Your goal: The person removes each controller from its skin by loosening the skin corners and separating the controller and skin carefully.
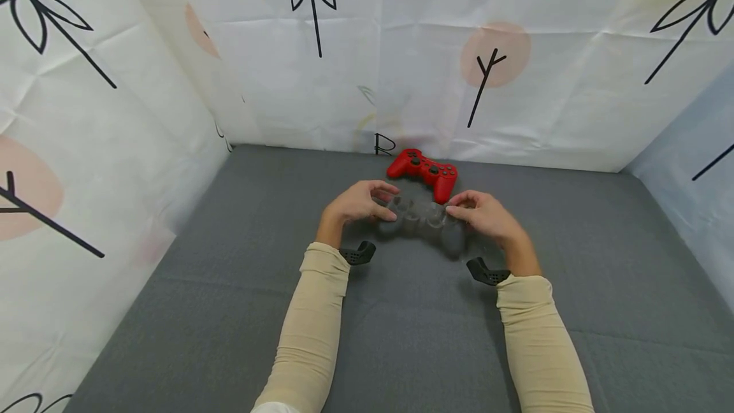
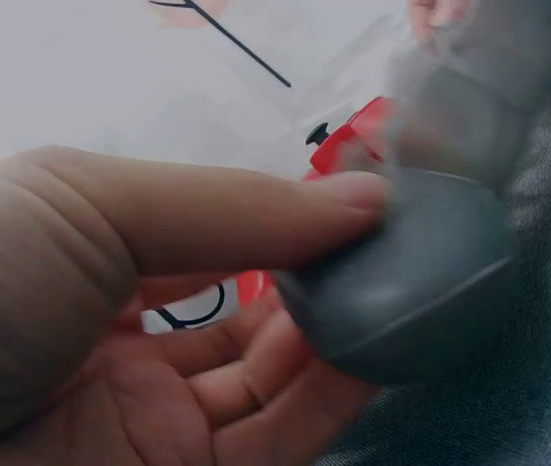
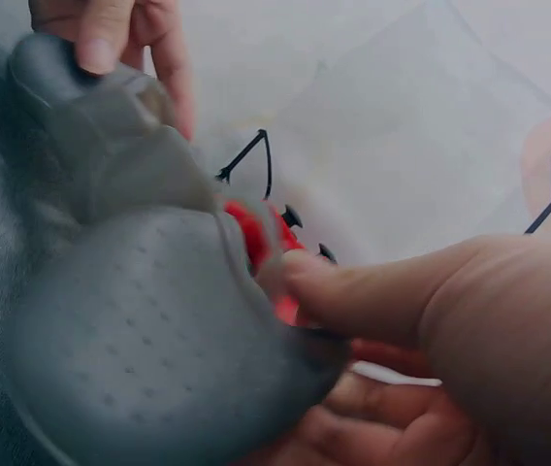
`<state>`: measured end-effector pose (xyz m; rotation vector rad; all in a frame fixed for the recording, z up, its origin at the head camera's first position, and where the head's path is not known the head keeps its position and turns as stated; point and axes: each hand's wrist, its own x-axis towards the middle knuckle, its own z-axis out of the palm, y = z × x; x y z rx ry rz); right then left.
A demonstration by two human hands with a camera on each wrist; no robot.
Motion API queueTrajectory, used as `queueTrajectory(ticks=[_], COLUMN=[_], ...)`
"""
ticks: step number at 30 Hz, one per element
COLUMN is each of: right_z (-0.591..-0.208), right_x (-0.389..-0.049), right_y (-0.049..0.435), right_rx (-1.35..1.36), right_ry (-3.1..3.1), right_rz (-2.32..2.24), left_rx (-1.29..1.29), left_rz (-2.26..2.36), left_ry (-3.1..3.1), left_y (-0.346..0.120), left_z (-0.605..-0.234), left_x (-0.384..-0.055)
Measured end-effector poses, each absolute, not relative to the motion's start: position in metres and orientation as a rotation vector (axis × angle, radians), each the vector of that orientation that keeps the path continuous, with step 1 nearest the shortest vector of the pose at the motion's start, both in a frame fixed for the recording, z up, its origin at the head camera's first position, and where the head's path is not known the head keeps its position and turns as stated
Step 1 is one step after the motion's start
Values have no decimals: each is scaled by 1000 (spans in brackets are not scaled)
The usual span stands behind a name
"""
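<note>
A translucent grey controller cover (image 1: 423, 214) with darker rounded grips is held over the cloth in front of a red game controller (image 1: 423, 171). My left hand (image 1: 362, 202) pinches its left grip (image 2: 411, 272) between thumb and fingers. At the other end my right hand (image 1: 484, 214) pinches the edge beside the dotted right grip (image 3: 149, 330). The red controller lies just behind the cover, and its right handle reaches close to my right fingertips. In both wrist views the cover hides part of the red controller and looks blurred.
A grey cloth surface (image 1: 413, 330) spreads beneath both arms. White patterned fabric walls (image 1: 401, 81) rise at its back and sides. Each wrist carries a black bracket (image 1: 358, 253) that juts inward above the cloth.
</note>
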<state>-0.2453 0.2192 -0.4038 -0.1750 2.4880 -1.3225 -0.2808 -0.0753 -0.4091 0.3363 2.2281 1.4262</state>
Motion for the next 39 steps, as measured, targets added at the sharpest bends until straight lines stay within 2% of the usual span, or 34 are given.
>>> queueTrajectory(ticks=[8, 20, 25, 31, 39], right_z=[-403, -413, -412, -402, -406], right_x=[-244, -249, -254, -268, -282], right_y=[221, 220, 220, 216, 211], right_rx=[-162, -2, 29, -70, -122], right_ry=[2452, 2559, 2531, 2574, 2671], right_rz=[-1244, -1335, -1290, -1153, -907], left_rx=[318, 159, 119, 53, 99], left_rz=[1325, 1631, 1512, 1347, 1261], left_ry=[2178, 2606, 2707, 2801, 2752], left_y=[-74, -65, -55, -51, -50], left_z=[-405, -413, -420, -420, -419], left_x=[-280, -291, -306, -329, -346])
